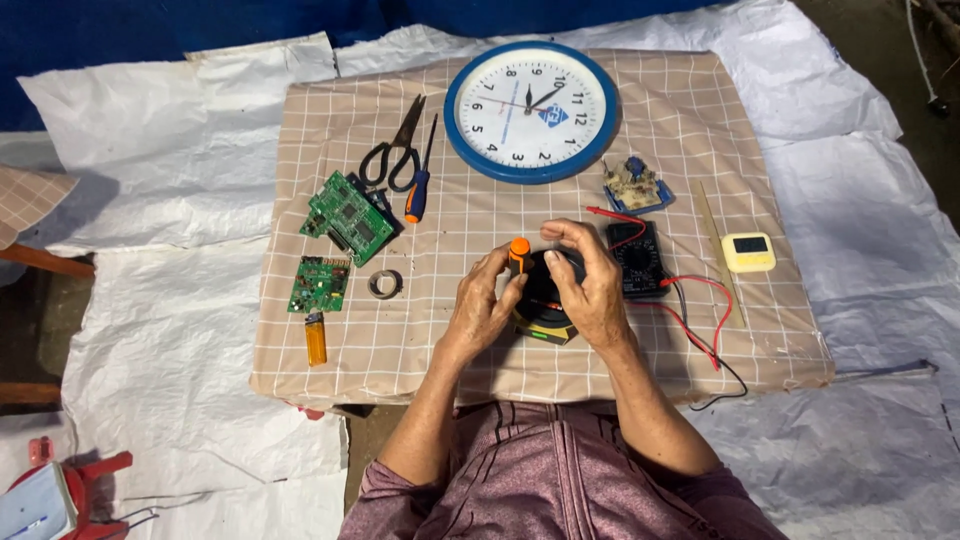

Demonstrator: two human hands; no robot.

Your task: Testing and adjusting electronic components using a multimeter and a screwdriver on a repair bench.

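Observation:
My left hand (pixel 484 305) grips a small screwdriver with an orange handle (pixel 519 250), held upright over a black round device with a yellow-green edge (pixel 545 322) on the checked cloth. My right hand (pixel 587 280) wraps over the top of that black device and holds it. The tip of the screwdriver is hidden between my hands.
A blue-rimmed wall clock (pixel 530 110) lies face up at the back. Scissors (pixel 392 150), a second screwdriver (pixel 418 190), two green circuit boards (pixel 347 217), a tape roll (pixel 384 284) and an orange lighter (pixel 315 340) lie left. A black multimeter (pixel 637 258) with leads, a small board (pixel 634 185) and a yellow timer (pixel 748 252) lie right.

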